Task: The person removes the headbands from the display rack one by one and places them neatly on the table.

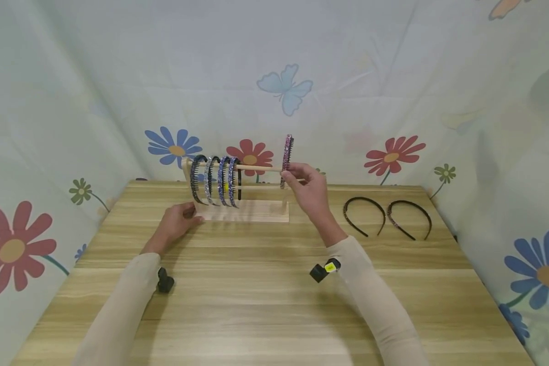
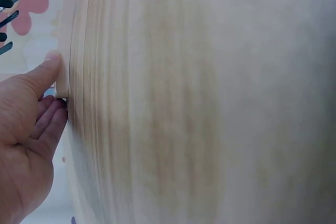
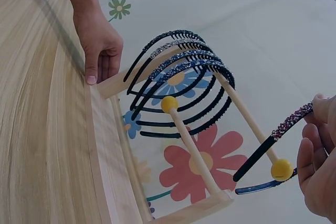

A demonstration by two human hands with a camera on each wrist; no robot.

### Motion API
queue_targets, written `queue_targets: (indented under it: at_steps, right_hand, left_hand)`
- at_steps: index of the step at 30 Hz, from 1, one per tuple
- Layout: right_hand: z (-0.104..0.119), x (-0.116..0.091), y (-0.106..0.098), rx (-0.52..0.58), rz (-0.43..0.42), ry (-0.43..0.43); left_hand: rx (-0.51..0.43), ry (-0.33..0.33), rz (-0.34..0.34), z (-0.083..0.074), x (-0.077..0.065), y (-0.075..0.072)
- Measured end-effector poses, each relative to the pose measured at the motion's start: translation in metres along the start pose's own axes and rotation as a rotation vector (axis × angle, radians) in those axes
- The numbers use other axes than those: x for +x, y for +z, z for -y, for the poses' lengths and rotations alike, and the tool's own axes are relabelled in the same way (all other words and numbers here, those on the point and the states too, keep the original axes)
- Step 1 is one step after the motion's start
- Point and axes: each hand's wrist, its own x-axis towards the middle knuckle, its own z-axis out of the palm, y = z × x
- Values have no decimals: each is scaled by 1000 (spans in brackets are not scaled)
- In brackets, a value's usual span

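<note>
My right hand [image 1: 312, 190] pinches a headband [image 1: 287, 152] with pink and purple glitter and small comb teeth. It is at the right end of the wooden stand's upper rod. In the right wrist view, the yellow ball [image 3: 282, 170] on that rod's end shows between the headband's two black arms. My left hand [image 1: 176, 222] grips the left end of the stand's wooden base [image 1: 256, 211], thumb on top in the left wrist view. Several glittery headbands [image 3: 181, 59], in black, silver and blue, hang together on the stand's left part.
Two dark headbands [image 1: 365, 216] lie side by side on the table [image 1: 238, 305], right of the stand. A second, shorter rod with a yellow ball [image 3: 169, 104] points the opposite way. Behind the table hangs a flowered cloth [image 1: 201, 76].
</note>
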Motion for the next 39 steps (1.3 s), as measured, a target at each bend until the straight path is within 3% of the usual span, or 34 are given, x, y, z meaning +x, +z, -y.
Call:
queue_targets:
  at_steps: [22, 31, 39]
  right_hand:
    - [-6, -5, -23, -27, -40, 40]
    - [20, -16, -29, -73, -75, 2]
    - [-21, -10, -31, -86, -80, 84]
  left_hand:
    - [-6, 18, -4, 2, 1, 0]
    - [-10, 8, 10, 3, 2, 0]
    - [-19, 10, 6, 4, 2, 1]
